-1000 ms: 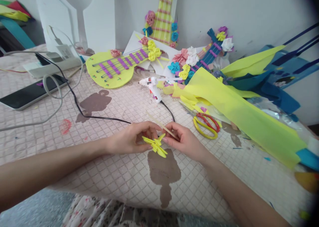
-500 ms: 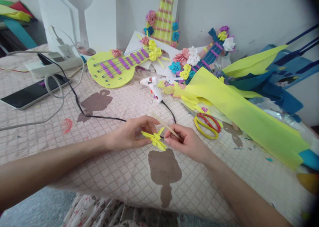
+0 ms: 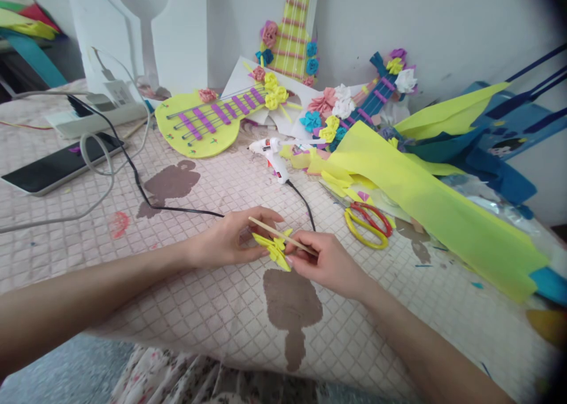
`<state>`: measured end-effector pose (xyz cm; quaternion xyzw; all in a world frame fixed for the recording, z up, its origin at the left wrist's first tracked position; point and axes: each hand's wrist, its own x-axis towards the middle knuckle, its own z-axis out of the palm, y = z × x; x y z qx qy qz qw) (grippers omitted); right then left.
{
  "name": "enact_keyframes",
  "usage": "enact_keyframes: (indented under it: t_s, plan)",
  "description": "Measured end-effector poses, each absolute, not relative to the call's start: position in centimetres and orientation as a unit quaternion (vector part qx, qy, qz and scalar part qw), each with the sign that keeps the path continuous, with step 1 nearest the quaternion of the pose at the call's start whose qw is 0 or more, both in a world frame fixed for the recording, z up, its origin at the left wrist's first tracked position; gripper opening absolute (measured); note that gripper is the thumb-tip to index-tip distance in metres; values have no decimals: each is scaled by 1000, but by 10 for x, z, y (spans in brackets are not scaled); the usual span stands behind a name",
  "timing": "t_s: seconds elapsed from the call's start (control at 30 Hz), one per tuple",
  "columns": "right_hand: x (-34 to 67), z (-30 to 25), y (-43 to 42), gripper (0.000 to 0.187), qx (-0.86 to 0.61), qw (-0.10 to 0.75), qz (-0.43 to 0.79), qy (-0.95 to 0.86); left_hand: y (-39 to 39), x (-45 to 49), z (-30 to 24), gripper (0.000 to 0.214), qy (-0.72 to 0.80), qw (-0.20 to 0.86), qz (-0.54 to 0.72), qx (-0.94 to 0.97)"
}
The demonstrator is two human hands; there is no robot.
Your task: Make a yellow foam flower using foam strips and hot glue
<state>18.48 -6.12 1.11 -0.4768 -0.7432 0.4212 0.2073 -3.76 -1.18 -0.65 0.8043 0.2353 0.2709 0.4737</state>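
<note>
My left hand (image 3: 234, 235) pinches a small yellow paper flower (image 3: 277, 251) by its left side, thumb below and fingers above. In my right hand (image 3: 325, 259) is a thin pale wooden stick (image 3: 270, 227), which slants up to the left across the flower. The right fingertips touch or nearly touch the flower's right petals. Both hands are just above the patterned tablecloth (image 3: 212, 297). Beyond them lies a white glue gun (image 3: 277, 162) on its side, and to the right are scissors (image 3: 367, 227) with red and yellow handles.
A yellow paper guitar (image 3: 199, 126) lies at the back, near a blue one (image 3: 372, 100) with paper flowers. Yellow crepe paper (image 3: 434, 209) stretches across the right. On the left are a tablet-like dark device (image 3: 62, 165), a power strip (image 3: 95, 117) and a black cable (image 3: 135, 176).
The stick has tilted lower and shifted left, now crossing over the flower. My right hand has moved slightly left and down, closer to the petals. My left hand stays nearly still.
</note>
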Motion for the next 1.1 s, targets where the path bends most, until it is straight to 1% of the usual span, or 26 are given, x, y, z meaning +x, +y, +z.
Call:
enact_keyframes:
  t_s: [0.13,0.27,0.4,0.67,0.93,1.1]
  plan:
    - [183,9,-61,7,-483,222,394,-750,-13,-35,-5,43,244,462,272,808]
    - [182,8,-61,8,-491,234,385,-746,-12,-36,-4,42,240,416,280,831]
    - [181,8,-61,8,-503,252,376,-736,-9,-38,-6,50,221,367,303,851]
    - [173,5,-66,9,-547,278,322,-721,-15,-34,-9,61,271,293,332,854]
    - [166,3,-74,12,-547,296,218,-752,-19,-32,-10,62,275,261,361,852]
    - [166,1,-74,12,-552,287,227,-749,-17,-32,-8,61,284,270,366,844]
